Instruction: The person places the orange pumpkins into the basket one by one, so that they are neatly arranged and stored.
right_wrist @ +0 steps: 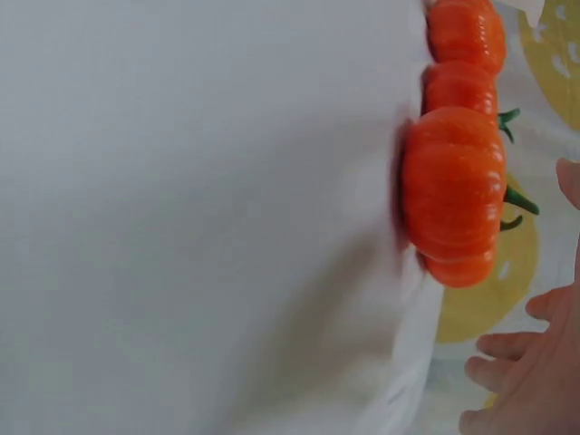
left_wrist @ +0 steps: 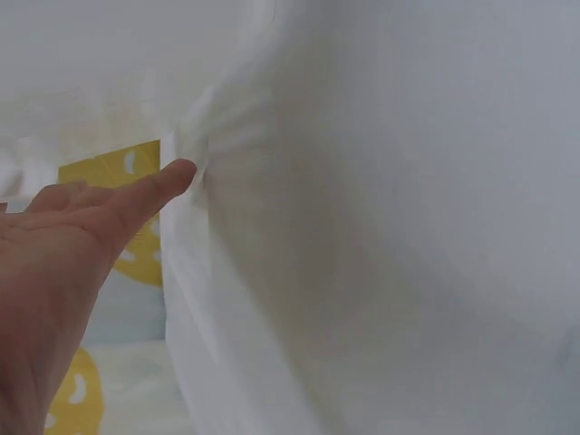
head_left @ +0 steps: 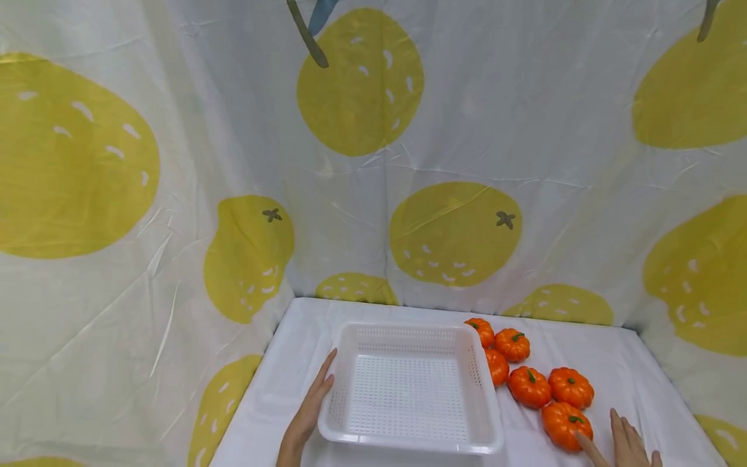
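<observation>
A white perforated plastic basket [head_left: 408, 443] sits on the cloth-covered table in the head view. My left hand [head_left: 310, 407] is at its left side, fingers straight along the outer wall. In the left wrist view the same hand [left_wrist: 86, 227] shows its fingers extended. At the lower right, my right hand [head_left: 627, 446] is spread beside the nearest small orange pumpkin [head_left: 565, 426], its thumb overlapping that pumpkin's edge. The right wrist view shows this hand [right_wrist: 535, 362] with fingers apart and nothing held, near a pumpkin [right_wrist: 453, 181] with a green stem.
Several more pumpkins, including one at the back [head_left: 512, 345] and one in the middle [head_left: 530, 387], lie right of the basket. Some are partly hidden behind its rim. A curtain [head_left: 560, 233] printed with yellow fruit encloses the white table [head_left: 613, 363] at back and sides.
</observation>
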Demonstrator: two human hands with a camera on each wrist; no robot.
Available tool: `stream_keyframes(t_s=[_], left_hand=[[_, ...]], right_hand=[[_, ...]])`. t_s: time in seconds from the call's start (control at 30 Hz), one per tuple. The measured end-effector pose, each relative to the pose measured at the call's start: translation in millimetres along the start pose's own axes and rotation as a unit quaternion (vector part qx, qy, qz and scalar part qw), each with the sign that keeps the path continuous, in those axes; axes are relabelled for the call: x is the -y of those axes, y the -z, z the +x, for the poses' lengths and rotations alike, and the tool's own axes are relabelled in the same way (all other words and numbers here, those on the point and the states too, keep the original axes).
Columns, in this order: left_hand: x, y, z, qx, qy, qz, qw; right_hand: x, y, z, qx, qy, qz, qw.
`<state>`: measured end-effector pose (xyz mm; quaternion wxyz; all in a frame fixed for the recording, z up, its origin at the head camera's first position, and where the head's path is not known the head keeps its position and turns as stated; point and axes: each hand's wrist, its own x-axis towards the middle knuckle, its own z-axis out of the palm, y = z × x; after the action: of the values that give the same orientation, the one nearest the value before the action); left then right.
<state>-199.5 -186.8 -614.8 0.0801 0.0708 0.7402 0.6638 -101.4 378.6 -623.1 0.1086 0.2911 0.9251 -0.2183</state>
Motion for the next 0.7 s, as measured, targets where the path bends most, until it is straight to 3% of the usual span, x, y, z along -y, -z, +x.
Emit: stream_keyframes(t_s=[0.17, 0.33, 0.53, 0.7], left_hand=[[-0.2, -2.1, 0.3, 0.001, 0.005, -0.01, 0.9999], [-0.7, -3.3, -0.8, 0.007, 0.016, -0.024, 0.9996], [1.6, -3.2, 0.1, 0.008, 0.021, -0.045, 0.9987], [2.6, -3.8, 0.6, 0.009, 0.025, -0.057, 0.9981]], right_hand=[[-11.7, -19.9, 5.6, 0.011, -0.037, 0.028, 0.999], [-24.7, -42.3, 26.2, 0.038, -0.048, 0.02, 0.998], [-30.4, -60.2, 37.4, 0.057, -0.031, 0.065, 0.996], [-28.1, -61.3, 40.7, 0.073, -0.014, 0.093, 0.993]])
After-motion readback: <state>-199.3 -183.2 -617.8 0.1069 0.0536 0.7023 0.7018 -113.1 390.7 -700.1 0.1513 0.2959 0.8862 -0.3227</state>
